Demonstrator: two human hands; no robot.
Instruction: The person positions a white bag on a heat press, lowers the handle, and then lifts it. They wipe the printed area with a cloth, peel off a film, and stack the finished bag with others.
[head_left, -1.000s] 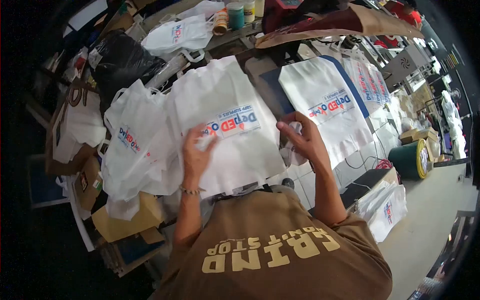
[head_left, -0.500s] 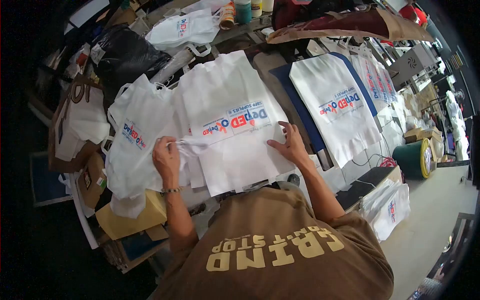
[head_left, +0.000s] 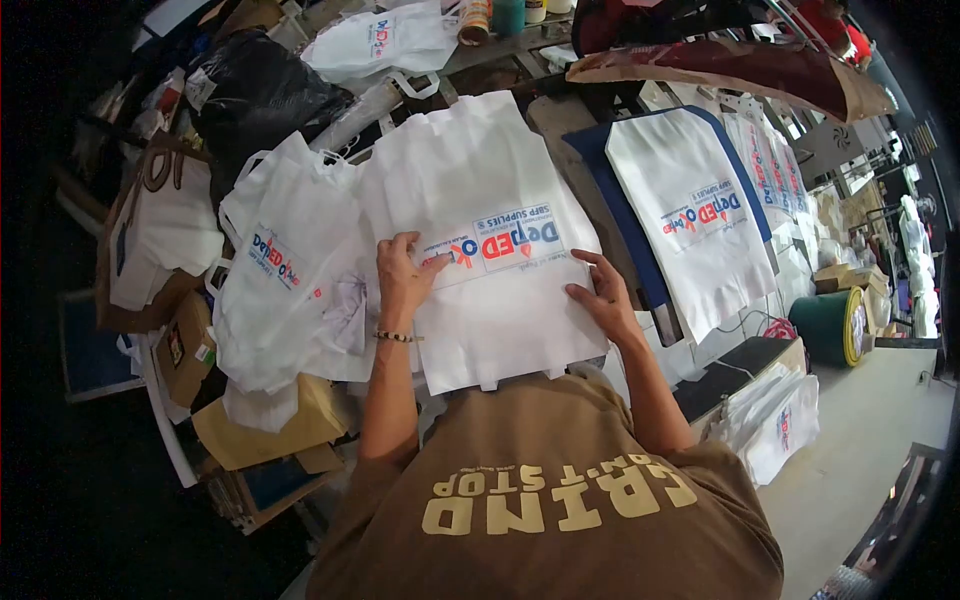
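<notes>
A white printed bag (head_left: pixel 500 320) lies flat in front of me, its blue and red lettering upside down. My left hand (head_left: pixel 408 275) rests at its left edge, thumb and fingers apart near the print. On the right edge lies my right hand (head_left: pixel 605 298), its thumb and forefinger spread. Both hands touch the bag; neither visibly grips it. To the left is a loose pile of white printed bags (head_left: pixel 270 320) with handles, one part crumpled beside my left wrist. Another printed bag (head_left: pixel 690 220) lies on a blue board (head_left: pixel 645 262) at the right.
A black plastic bag (head_left: pixel 262 100) and a brown carton (head_left: pixel 150 240) holding white bags are at the left. More bags (head_left: pixel 375 42) lie at the back. A green drum (head_left: pixel 828 328) and stacked bags (head_left: pixel 770 420) are at the right. Part of a person (head_left: pixel 835 25) shows top right.
My left hand has moved right and let go of the crumpled white material, which now lies on the left pile. My right hand stays at the bag's right edge. The view has shifted slightly.
</notes>
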